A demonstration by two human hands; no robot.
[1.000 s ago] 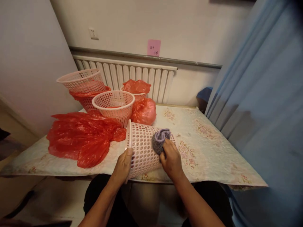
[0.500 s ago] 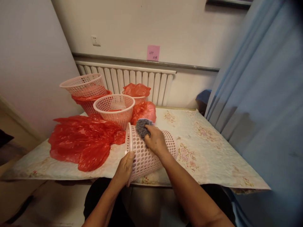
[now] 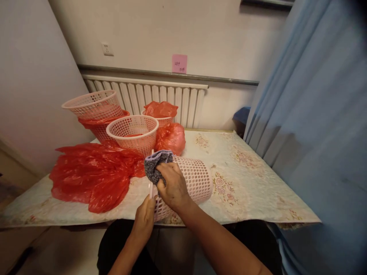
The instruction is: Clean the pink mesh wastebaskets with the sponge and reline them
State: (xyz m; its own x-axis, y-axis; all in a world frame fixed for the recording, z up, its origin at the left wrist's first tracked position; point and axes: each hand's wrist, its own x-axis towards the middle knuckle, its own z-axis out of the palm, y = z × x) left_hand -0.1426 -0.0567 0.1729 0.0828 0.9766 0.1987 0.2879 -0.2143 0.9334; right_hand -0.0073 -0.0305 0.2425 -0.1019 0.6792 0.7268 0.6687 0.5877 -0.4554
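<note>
A pale pink plastic basket [image 3: 197,177] with a holed wall lies on its side near the table's front edge, its mouth facing left. My left hand [image 3: 145,214] is closed on the lower part of its rim. In my right hand [image 3: 174,187] is a bunched grey cloth [image 3: 156,166] with a lilac edge, pressed over the upper rim and the wall beside it. The cloth and my right hand hide part of the rim. Just left of the basket's mouth lies a crumpled heap of red plastic bags [image 3: 97,175].
Behind the heap stand an upright pink basket [image 3: 133,133], a tilted basket [image 3: 93,105] resting on a red-lined one, and another basket topped with red plastic [image 3: 161,109]. A red bundle [image 3: 172,138] sits beside them. A blue curtain [image 3: 309,114] hangs at the right of the floral-covered table [image 3: 252,187].
My right hand has moved the cloth left along the basket's wall and over its rim. My left hand still grips the rim, and the view has shifted slightly.
</note>
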